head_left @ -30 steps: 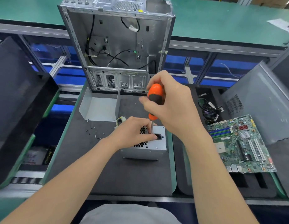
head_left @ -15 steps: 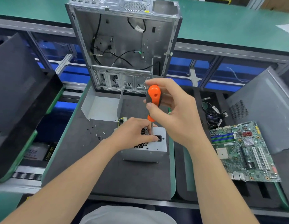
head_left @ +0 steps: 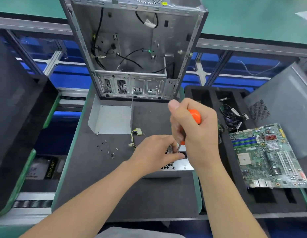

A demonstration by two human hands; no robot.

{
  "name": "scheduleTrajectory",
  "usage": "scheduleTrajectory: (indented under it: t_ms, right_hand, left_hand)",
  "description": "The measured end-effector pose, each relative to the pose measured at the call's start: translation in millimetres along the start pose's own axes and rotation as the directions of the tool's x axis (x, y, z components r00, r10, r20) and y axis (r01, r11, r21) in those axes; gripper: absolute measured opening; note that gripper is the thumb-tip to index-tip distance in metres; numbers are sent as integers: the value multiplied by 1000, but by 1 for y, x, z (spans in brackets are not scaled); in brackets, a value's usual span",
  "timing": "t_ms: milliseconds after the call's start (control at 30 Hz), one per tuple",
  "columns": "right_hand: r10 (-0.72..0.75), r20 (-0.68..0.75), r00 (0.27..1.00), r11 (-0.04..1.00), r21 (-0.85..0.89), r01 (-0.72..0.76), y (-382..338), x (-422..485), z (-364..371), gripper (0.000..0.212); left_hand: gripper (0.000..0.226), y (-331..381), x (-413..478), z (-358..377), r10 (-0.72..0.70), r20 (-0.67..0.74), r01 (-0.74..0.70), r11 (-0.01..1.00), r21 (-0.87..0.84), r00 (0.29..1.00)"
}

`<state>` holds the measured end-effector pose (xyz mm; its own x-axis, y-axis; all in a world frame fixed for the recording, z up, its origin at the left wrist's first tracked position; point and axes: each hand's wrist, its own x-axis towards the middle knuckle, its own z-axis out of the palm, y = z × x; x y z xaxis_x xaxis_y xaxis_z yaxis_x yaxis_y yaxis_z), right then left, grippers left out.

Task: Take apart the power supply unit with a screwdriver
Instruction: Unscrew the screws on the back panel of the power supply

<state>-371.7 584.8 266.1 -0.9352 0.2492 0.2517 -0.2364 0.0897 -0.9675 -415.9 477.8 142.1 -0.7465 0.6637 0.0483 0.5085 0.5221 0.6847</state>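
Centre frame: right hand grips orange-handled screwdriver; left hand clasps grey metal power supply unit.

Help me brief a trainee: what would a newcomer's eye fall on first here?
The orange-handled screwdriver in the right hand, at centre, pointing down onto the grey power supply unit that the left hand holds. Behind stands a gutted computer case, open towards the camera; a green motherboard lies at right.

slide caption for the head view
Right hand sets a screwdriver to the power supply, left hand holding it.
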Motion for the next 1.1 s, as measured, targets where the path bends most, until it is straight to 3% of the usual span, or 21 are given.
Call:
scheduleTrajectory:
  t_ms: [67,167,233,300,367,433,500,567,667,733,800,933,1000,1033,1100]
  right_hand:
    - [20,44,999,999,33,-22,1,4,3,47]
    - [54,236,970,993,86,-76,2,11,1,40]
    - [86,428,900,978,136,-158,3,18,-6,37]
    - [113,610,784,947,172,-271,4,28,-17,35]
    - [112,718,687,906,211,-368,4,38,-26,30]
    - [97,757,647,881,237,-409,5,42,-32,25]
    - [97,724,683,916,204,-346,5,41,-38,19]
    - [95,618,780,971,115,-209,3,34,-40,17]
    - [36,337,941,999,-8,-35,-5,13,-28,13]
    - [-19,100,995,996,-84,28,-8,-3,-15,13]
    - [-52,-86,995,989,-143,39,-9,-14,-2,19]
    - [-55,-239,969,995,-95,33,-12,-15,11,47]
    - [-57,-253,966,998,-50,46,-12,-10,11,54]
    - [-52,-231,972,999,-25,47,-10,-7,10,56]
    - [-52,-127,990,999,2,53,-6,-2,4,58]
  left_hand:
    - [32,-1,1,0,17,-2,-17,1000,23,1000]
    - [33,-2,2,2,66,-21,-65,996,53,998]
    - [39,-4,4,4,60,-10,-60,996,63,998]
    - [44,-4,3,3,44,12,-44,996,82,999]
    - [42,-3,2,1,23,19,-25,997,78,1000]
    - [45,-1,2,-1,-18,46,15,998,59,999]
    - [42,2,1,-2,-33,57,30,998,56,998]
    - [43,3,0,-2,-22,53,18,997,81,998]
    - [46,9,1,-5,-56,54,52,996,67,997]
    - [51,14,0,-7,-64,56,64,998,0,996]
    - [65,15,-1,-7,-90,40,92,995,-38,995]
    - [63,10,1,-3,-181,64,181,983,-2,981]
    - [48,8,3,-1,-172,69,173,985,-7,983]
    - [29,6,3,0,-149,52,147,988,35,987]
    - [20,6,3,0,-97,30,94,993,72,995]
